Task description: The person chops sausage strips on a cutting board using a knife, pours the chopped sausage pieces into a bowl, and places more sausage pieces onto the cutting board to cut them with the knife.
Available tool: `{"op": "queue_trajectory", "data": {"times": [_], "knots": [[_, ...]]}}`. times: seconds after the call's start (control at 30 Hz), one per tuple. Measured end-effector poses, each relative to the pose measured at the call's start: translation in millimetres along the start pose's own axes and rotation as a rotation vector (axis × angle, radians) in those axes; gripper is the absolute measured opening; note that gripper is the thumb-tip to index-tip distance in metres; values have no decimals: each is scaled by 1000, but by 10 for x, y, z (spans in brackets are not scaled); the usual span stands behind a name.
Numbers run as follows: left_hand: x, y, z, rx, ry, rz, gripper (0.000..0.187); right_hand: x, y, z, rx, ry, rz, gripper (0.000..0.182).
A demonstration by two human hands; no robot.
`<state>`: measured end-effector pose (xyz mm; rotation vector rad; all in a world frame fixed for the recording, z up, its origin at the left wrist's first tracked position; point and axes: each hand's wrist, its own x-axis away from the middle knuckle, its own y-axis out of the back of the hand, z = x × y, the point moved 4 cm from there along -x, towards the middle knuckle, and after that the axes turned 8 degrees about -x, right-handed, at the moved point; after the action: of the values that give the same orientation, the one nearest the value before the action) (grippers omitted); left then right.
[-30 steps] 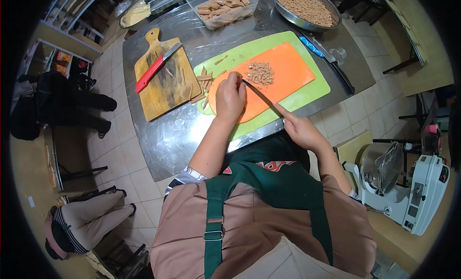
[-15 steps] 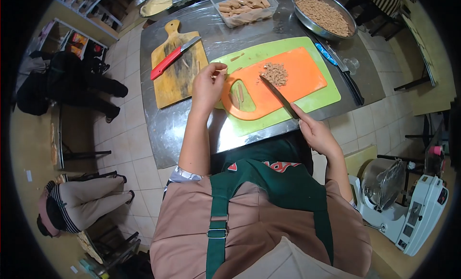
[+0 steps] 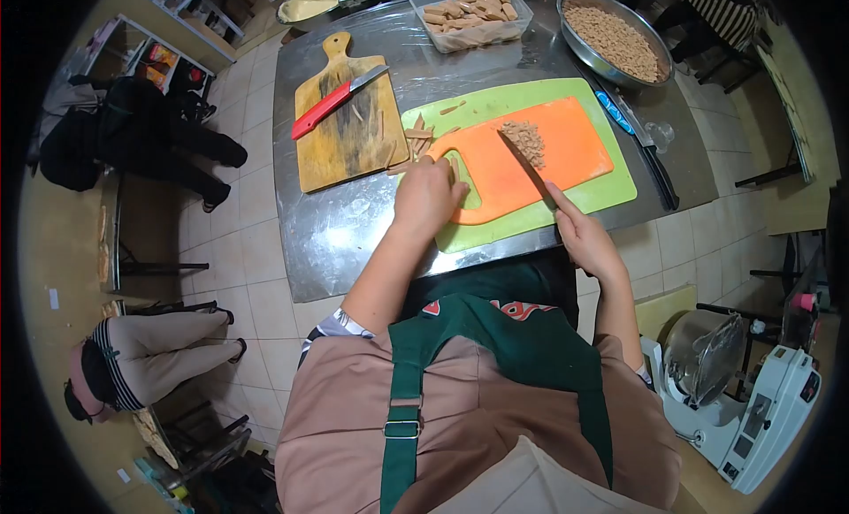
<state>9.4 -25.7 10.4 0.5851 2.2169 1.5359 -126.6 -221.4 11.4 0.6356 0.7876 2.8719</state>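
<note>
My right hand (image 3: 587,242) grips a dark-bladed knife (image 3: 525,163), its blade slanting across the orange cutting board (image 3: 566,143). Beside the blade lies a small heap of chopped light-brown pieces (image 3: 526,141). My left hand (image 3: 429,196) is over the board's looped handle, fingers curled downward; what they hold, if anything, is hidden. Just beyond it, several brown strips (image 3: 419,135) lie at the edge of the green cutting mat (image 3: 522,94), which is under the orange board.
Left of the mat is a wooden board (image 3: 327,165) bearing a red-handled knife (image 3: 332,105). A plastic tub (image 3: 478,38) of brown pieces and a metal bowl (image 3: 619,45) of chopped bits stand behind. Two more knives (image 3: 650,152) lie to the right. Other people stand nearby.
My left hand has come down from a raised pinch beside the handle onto it, exposing brown strips behind. The knife stays in my right hand over the board. The view has shifted slightly.
</note>
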Motion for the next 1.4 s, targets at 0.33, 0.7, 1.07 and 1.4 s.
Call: {"op": "queue_trajectory", "data": {"times": [0.33,0.7,1.07,1.4], "knots": [[-158,-252,-45,-14,-24,-65,13,11,118,-196,-63,87,-101,43],[-206,-225,-64,7,-56,-164,12,82,-218,45,18,236,119,47],[-305,-25,188,378,189,17,24,33,156,-77,-25,23,-39,45],[-508,-185,-175,468,-73,96,25,59,164,-107,-36,2,-35,45]]}}
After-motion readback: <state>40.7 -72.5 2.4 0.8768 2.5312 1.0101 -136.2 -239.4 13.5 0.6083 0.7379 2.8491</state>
